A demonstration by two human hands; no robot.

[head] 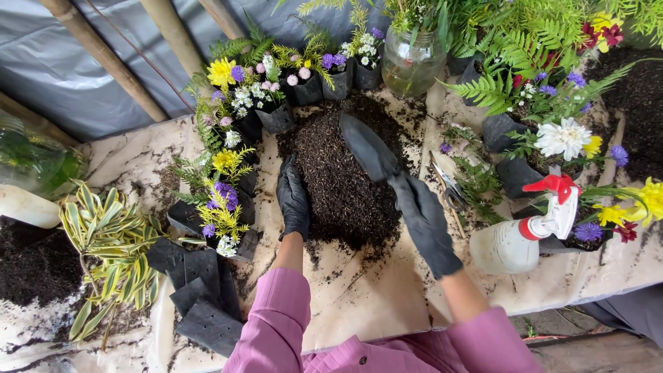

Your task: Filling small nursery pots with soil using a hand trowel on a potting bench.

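The right hand (427, 224), in a black glove below a pink sleeve, is clenched around the handle of a dark metal garden trowel (369, 148), whose pointed blade lies flat on top of a heap of dark, crumbly potting soil (342, 183) in the middle of the cloth-covered worktable (366, 297). The left hand (293, 200), gloved the same way, is open with its fingers spread and pressed against the left flank of the heap, grasping nothing. Just beside the right hand, on its outer side, a pair of small metal scissors (447, 185) lies on the cloth, and beyond it a white plastic spray bottle with a red trigger (525, 235) lies on its side. To the left of the heap stand small black nursery bags filled with yellow, purple and white flowers (221, 200), with a stack of empty flat black bags (200, 290) nearer the person and a striped green-and-cream leafy plant (110, 242) further left. Behind the heap more flower-filled bags stand in a row, with a clear glass jar holding stems (411, 62) near them. On the right, green fern fronds (525, 55) and a large white flower (563, 138) crowd the table's edge.
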